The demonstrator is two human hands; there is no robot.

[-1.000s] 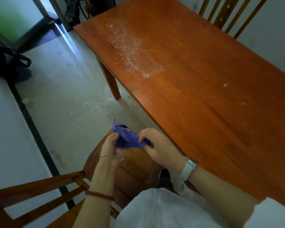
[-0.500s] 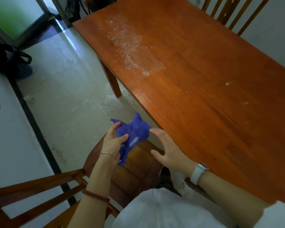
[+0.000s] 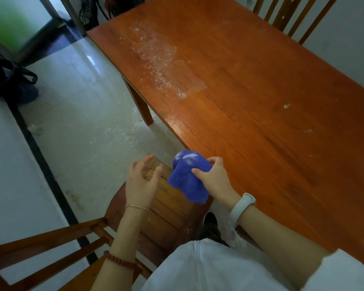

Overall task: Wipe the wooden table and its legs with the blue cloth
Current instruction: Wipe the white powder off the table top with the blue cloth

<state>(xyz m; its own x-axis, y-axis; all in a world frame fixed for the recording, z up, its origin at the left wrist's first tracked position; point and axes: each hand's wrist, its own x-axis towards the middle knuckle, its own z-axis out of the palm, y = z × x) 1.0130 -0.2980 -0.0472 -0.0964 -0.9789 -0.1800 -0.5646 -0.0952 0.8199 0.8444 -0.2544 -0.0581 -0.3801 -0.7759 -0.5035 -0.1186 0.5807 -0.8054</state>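
The blue cloth (image 3: 187,177) hangs bunched over the wooden chair seat, just short of the table's near-left edge. My right hand (image 3: 213,177) pinches it between thumb and fingers. My left hand (image 3: 140,179) hovers beside the cloth with its fingers loosely spread and holds nothing. The wooden table (image 3: 250,101) stretches away to the right. A patch of white foamy residue (image 3: 158,59) lies on its far left part, and small crumbs (image 3: 287,105) sit near its middle. One table leg (image 3: 140,103) shows under the left edge.
A wooden chair (image 3: 170,208) stands below my hands, its back rails at the lower left. Another chair's back (image 3: 290,15) rises behind the table's far side. A dark bag (image 3: 11,80) lies on the tiled floor at the left, near a doorway.
The cloth passed from my left hand to my right hand and moved right toward the table edge. My left hand let go and now hangs open.
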